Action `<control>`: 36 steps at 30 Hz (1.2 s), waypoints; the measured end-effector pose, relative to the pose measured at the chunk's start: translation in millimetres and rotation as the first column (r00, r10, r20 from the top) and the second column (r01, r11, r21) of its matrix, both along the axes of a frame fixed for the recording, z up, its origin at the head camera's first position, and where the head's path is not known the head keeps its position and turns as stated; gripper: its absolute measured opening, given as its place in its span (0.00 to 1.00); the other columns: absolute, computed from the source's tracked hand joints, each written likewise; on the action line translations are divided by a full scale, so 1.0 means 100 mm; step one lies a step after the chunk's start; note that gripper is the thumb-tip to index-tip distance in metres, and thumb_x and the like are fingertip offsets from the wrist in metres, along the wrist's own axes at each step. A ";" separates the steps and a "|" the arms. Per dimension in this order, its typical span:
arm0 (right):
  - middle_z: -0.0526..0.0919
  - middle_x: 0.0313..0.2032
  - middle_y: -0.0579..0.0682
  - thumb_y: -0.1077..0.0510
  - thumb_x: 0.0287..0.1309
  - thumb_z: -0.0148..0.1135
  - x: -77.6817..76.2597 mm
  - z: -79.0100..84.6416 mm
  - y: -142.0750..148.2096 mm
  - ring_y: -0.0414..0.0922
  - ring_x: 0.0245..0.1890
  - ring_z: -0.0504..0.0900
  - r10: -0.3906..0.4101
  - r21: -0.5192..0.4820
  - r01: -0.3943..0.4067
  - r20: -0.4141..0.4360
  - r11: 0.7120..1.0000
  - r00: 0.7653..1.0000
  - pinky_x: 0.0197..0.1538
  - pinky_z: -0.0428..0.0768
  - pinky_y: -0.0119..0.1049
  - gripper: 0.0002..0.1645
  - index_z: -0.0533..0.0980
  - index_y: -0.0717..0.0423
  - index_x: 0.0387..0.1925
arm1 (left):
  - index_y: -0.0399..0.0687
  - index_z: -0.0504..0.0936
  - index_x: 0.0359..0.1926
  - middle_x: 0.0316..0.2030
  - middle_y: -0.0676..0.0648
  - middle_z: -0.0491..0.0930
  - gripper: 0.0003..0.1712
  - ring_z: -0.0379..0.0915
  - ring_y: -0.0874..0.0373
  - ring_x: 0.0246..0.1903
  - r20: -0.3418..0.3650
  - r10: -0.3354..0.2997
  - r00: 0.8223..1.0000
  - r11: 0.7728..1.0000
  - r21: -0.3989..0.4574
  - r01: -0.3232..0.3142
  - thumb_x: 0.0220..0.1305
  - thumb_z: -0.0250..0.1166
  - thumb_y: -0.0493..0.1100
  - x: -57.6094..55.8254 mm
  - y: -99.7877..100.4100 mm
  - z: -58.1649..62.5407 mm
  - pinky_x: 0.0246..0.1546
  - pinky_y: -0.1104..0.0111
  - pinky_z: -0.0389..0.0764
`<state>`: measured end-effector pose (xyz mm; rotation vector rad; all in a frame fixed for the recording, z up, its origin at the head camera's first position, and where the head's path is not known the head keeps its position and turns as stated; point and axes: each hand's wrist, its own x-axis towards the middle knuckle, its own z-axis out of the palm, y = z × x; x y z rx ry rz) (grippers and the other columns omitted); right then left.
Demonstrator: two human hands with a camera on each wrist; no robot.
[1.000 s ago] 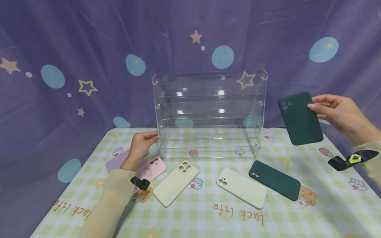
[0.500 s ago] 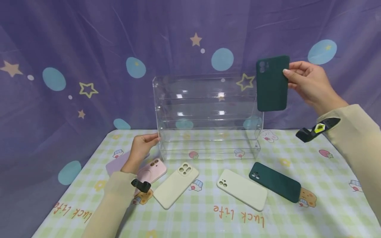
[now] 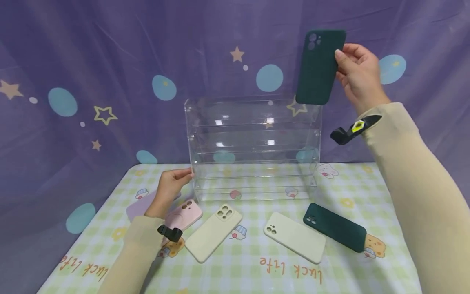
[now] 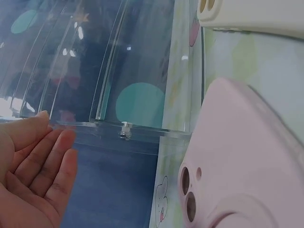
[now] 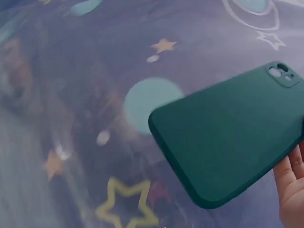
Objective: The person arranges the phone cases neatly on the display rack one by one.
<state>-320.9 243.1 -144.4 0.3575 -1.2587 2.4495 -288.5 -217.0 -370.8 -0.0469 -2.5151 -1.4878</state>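
Observation:
My right hand [image 3: 361, 75] pinches a dark green phone case [image 3: 321, 67] by its right edge, thumb on the near face. It is raised, camera cutouts at the top, and its lower end overlaps the stand's top right corner in the head view. In the right wrist view, the green case [image 5: 228, 137] slants with fingers at its lower right edge. My left hand [image 3: 170, 185] holds the left side of a clear acrylic tiered display stand [image 3: 253, 181]. The left wrist view shows that thumb right at the side panel's edge, the fingers [image 4: 57, 166] curled beside it.
On the checked tablecloth [image 3: 227, 281] before the stand lie a cream case [image 3: 213, 234], another cream case [image 3: 293, 237] and a second dark green case [image 3: 334, 226]. A pink case [image 3: 183, 216] and a lilac case [image 3: 141, 206] lie by my left forearm. A purple curtain [image 3: 205, 49] hangs behind.
My right hand has carried the green case up and to the left, from right of the stand to over its top right corner. My left hand keeps its place on the stand.

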 end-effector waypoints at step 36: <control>0.77 0.26 0.48 0.70 0.57 0.61 -0.53 -0.21 -0.56 0.40 0.24 0.75 0.033 0.076 -0.039 0.074 0.996 0.997 0.25 0.71 0.28 0.05 0.75 0.59 0.33 | 0.34 0.81 0.49 0.44 0.37 0.82 0.20 0.76 0.76 0.30 -0.003 -0.027 1.000 0.999 0.023 0.027 0.61 0.66 0.44 0.08 -0.07 0.05 0.37 0.80 0.76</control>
